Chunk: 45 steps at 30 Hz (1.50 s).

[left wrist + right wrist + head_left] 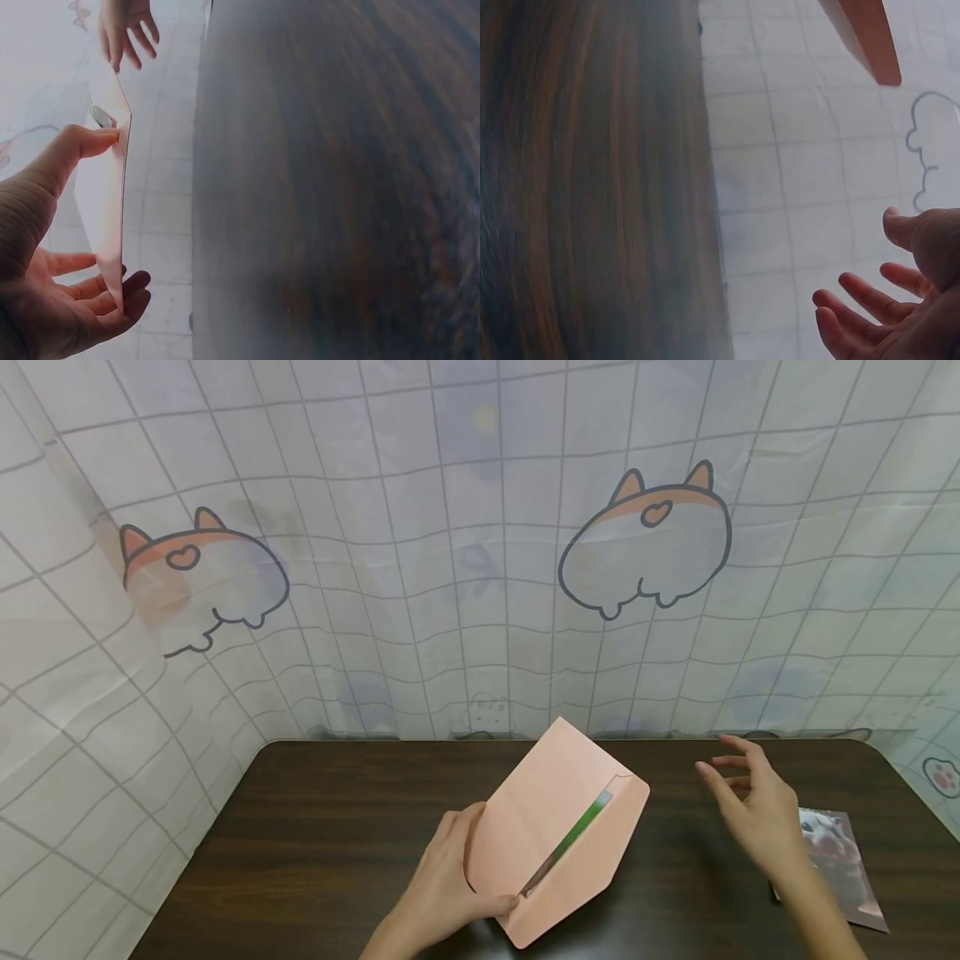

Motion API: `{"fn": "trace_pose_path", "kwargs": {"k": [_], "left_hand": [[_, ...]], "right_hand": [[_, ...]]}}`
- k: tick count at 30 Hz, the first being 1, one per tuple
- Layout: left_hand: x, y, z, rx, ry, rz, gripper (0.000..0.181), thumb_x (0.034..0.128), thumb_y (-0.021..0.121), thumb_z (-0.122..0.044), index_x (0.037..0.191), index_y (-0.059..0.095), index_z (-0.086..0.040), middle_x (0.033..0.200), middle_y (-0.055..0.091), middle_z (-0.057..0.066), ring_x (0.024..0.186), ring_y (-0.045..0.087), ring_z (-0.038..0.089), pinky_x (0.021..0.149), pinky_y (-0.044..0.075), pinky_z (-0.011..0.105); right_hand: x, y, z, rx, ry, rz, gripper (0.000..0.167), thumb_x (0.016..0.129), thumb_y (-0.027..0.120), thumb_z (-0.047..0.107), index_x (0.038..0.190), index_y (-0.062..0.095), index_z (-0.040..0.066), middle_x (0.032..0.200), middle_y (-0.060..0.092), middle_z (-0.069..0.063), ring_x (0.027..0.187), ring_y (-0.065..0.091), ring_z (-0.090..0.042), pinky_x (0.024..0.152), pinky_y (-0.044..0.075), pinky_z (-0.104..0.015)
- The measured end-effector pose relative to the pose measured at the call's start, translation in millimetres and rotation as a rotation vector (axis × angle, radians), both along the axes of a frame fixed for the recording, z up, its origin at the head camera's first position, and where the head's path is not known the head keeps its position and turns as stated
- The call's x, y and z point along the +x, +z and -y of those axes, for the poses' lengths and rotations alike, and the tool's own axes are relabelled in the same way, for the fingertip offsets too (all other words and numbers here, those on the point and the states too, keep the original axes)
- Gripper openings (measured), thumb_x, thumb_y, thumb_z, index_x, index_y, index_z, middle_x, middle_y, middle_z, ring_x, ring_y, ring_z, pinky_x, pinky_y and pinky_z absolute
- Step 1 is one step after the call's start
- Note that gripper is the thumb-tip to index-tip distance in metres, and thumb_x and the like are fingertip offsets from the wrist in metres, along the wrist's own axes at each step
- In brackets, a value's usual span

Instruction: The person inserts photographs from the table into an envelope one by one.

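A pink envelope (pixel 540 793) is tilted above the table, gripped at its lower left by my left hand (pixel 442 881). The left thumb presses on its front near the pocket's edge, and the other fingers are behind it. Through the pocket's slit a strip of a green and dark picture (pixel 573 835) shows; the rest of that picture is hidden inside. My right hand (pixel 757 814) is apart from the envelope, to its right, with fingers loosely bent and nothing between them. In the left wrist view the envelope (pixel 109 202) appears nearly edge-on between thumb and fingers.
A glossy picture card (pixel 843 868) lies on the dark wooden table (pixel 315 843) at the right, partly behind the right forearm. A small dark edge shows beside it. White gridded cloth (pixel 420 568) with cartoon drawings hangs behind and left of the table.
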<state>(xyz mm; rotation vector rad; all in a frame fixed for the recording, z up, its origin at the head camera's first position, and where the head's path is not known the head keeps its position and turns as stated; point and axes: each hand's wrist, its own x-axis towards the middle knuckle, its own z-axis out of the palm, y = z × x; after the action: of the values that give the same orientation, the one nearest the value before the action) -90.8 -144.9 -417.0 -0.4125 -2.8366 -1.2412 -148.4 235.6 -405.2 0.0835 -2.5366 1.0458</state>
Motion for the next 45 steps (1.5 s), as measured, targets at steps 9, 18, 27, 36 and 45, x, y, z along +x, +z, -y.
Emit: {"fn": "trace_pose_path", "kwargs": {"k": [9,18,27,36,45], "left_hand": [[-0.5,-1.0,2.6,-0.034,-0.038,0.030,0.109,0.0697,0.096,-0.044,0.155,0.043,-0.003,0.133,0.053,0.006,0.114,0.058,0.022,0.095,0.054,0.041],[-0.2,-2.1,2.4,-0.019,-0.045,0.054,0.108,0.0719,0.095,-0.045,0.157,0.041,-0.005,0.133,0.052,0.005,0.115,0.057,0.021,0.096,0.054,0.040],[0.1,-4.9,1.2,-0.012,-0.057,0.035,0.107,0.0722,0.095,-0.044,0.156,0.042,-0.005,0.133,0.052,0.004,0.115,0.057,0.021,0.097,0.054,0.039],[0.6,-1.9,2.0,-0.015,-0.041,0.037,0.109,0.0715,0.095,-0.044,0.157,0.042,-0.004,0.133,0.053,0.005,0.115,0.057,0.021,0.096,0.054,0.039],[-1.5,-0.9,2.7,-0.014,-0.044,0.062,0.109,0.0723,0.095,-0.045,0.158,0.040,-0.005,0.133,0.052,0.005,0.115,0.056,0.022,0.096,0.054,0.040]], "right_hand": [[-3.2,-4.4,-25,0.049,-0.044,0.018,0.057,0.106,0.065,0.019,0.150,0.041,-0.009,0.126,0.063,-0.040,0.103,0.066,-0.061,0.058,0.057,-0.039],[-4.0,-8.2,-50,0.088,-0.054,0.058,0.058,0.108,0.060,0.020,0.150,0.038,-0.013,0.129,0.055,-0.048,0.106,0.059,-0.068,0.075,0.053,-0.071],[-6.7,-18.2,-73,0.123,-0.053,0.105,0.058,0.109,0.057,0.022,0.149,0.038,-0.016,0.130,0.051,-0.049,0.104,0.057,-0.069,0.077,0.047,-0.071],[-8.1,-19.7,-83,0.141,-0.080,0.129,0.058,0.111,0.053,0.023,0.148,0.037,-0.018,0.130,0.048,-0.053,0.103,0.057,-0.068,0.080,0.043,-0.072],[-9.7,-26.7,-95,0.149,-0.117,0.154,0.055,0.110,0.051,0.023,0.144,0.039,-0.019,0.131,0.046,-0.053,0.104,0.052,-0.068,0.085,0.039,-0.072]]}}
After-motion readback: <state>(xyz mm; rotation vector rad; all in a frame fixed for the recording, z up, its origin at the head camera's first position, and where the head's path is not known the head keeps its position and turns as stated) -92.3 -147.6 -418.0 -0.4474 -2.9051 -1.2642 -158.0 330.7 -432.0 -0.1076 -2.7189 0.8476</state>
